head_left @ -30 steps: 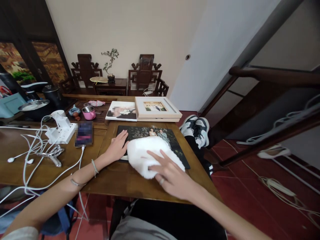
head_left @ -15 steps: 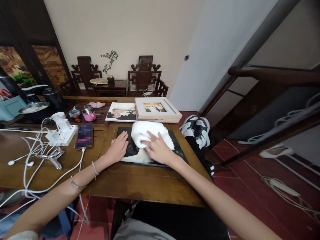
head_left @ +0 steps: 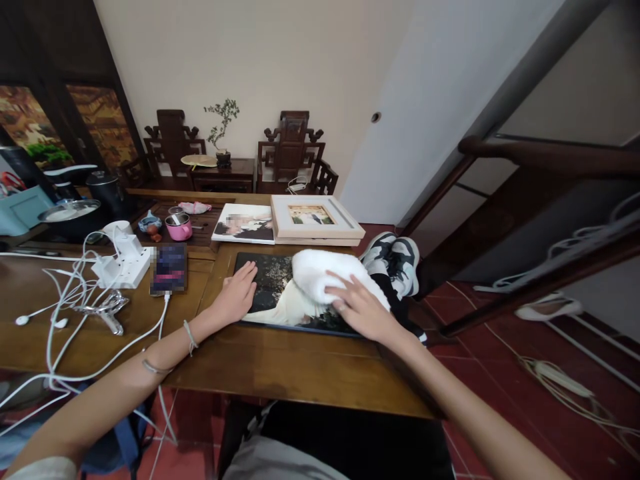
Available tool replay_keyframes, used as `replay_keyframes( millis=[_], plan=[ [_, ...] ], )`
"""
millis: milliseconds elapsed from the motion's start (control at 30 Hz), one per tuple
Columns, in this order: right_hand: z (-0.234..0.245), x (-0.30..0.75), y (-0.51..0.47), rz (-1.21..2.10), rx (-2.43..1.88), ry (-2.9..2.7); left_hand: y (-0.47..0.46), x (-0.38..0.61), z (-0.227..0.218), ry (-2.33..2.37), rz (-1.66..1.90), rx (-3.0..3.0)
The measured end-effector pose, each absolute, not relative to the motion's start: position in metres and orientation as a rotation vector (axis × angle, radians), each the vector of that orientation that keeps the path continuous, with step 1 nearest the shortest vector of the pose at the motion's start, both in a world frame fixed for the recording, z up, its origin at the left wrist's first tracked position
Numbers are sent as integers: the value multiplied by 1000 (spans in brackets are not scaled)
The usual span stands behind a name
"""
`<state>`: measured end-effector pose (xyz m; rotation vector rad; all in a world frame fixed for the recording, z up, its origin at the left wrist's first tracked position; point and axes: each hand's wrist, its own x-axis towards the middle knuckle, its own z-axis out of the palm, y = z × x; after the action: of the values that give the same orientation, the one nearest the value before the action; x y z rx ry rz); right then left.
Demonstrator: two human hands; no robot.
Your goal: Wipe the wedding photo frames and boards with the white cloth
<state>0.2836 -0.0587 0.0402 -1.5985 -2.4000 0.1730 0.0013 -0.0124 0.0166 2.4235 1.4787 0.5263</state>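
Observation:
A dark photo panel [head_left: 273, 273] with a pale dress-like shape lies flat on the wooden table [head_left: 280, 367]. My left hand [head_left: 239, 293] rests flat on its left edge, fingers stretched out. On the panel's right part lies a fluffy white towel [head_left: 315, 270], bunched up and reaching over the right edge. My right hand [head_left: 360, 308] holds the towel from above, its fingers pressed into the pile. The towel and that hand hide the panel's right side.
Behind the panel lie a white photo panel [head_left: 243, 233] and a framed picture [head_left: 345, 230]. A phone [head_left: 169, 270], power strip [head_left: 135, 270], tangled white cables and a pink cup [head_left: 179, 228] are on the left. Someone's sneakers [head_left: 404, 257] show beyond the right table edge.
My right hand has slid the towel to the right across the panel, uncovering more of its middle. My left hand has stayed in place.

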Motion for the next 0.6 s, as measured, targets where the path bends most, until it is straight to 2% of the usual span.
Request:
replay_keyframes(
  millis=[133,267,600],
  plan=[
    [44,256,-18,108,-1745,-2355,-12,1,17,1469,526,2423],
    [49,213,-16,123,-1589,-2462,-13,1,18,1470,515,2418],
    [59,218,-142,408,-1277,-2592,-12,1,17,1472,517,2429]
  ],
)
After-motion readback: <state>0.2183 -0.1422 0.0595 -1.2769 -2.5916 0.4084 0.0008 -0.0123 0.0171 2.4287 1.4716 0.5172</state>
